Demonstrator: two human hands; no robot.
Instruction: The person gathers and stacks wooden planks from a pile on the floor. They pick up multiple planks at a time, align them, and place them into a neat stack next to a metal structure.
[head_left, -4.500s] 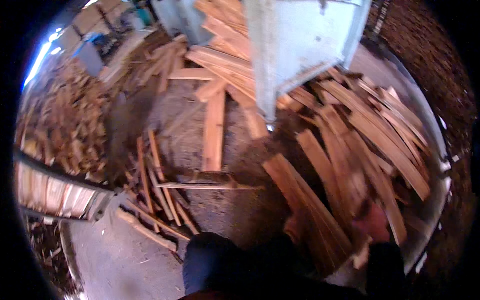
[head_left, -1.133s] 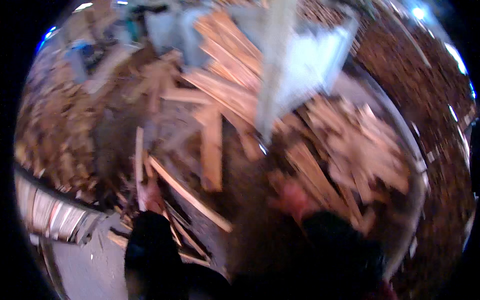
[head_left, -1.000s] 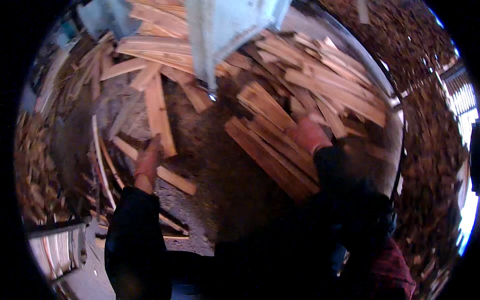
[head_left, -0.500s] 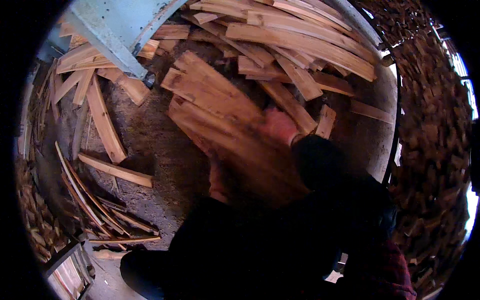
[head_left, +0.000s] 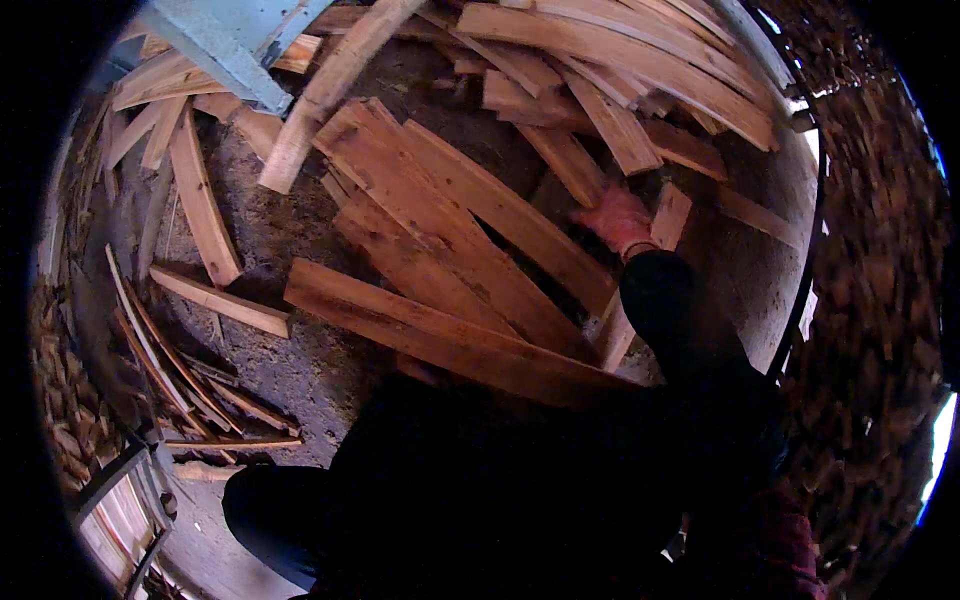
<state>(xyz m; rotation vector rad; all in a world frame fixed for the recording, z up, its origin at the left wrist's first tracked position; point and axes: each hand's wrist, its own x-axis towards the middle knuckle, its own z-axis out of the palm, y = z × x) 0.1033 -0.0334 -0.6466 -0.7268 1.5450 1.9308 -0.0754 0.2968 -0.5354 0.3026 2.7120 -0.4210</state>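
My right hand [head_left: 617,222] is over the lower end of a short wooden board [head_left: 562,160], fingers stretched out to the left; it seems to touch that end without gripping it. My left hand [head_left: 415,370] is only a dim patch under the near edge of a long board [head_left: 430,325], its fingers hidden. Several reddish-brown boards lie fanned out before me, among them a wide one [head_left: 430,220] and a narrower one [head_left: 520,215]. Their near ends run toward my dark sleeves and body.
A pale plank [head_left: 340,95] slants down from the top beside a light-blue metal frame [head_left: 225,50]. Long boards [head_left: 620,55] are heaped at the far right. Loose sticks [head_left: 165,350] and a short board [head_left: 220,300] lie to the left; stacked wood [head_left: 860,250] lines the right.
The boards both hands held have come down and spread apart. My right hand has let go and moved up and right. A pale slanting plank has appeared beside the blue frame.
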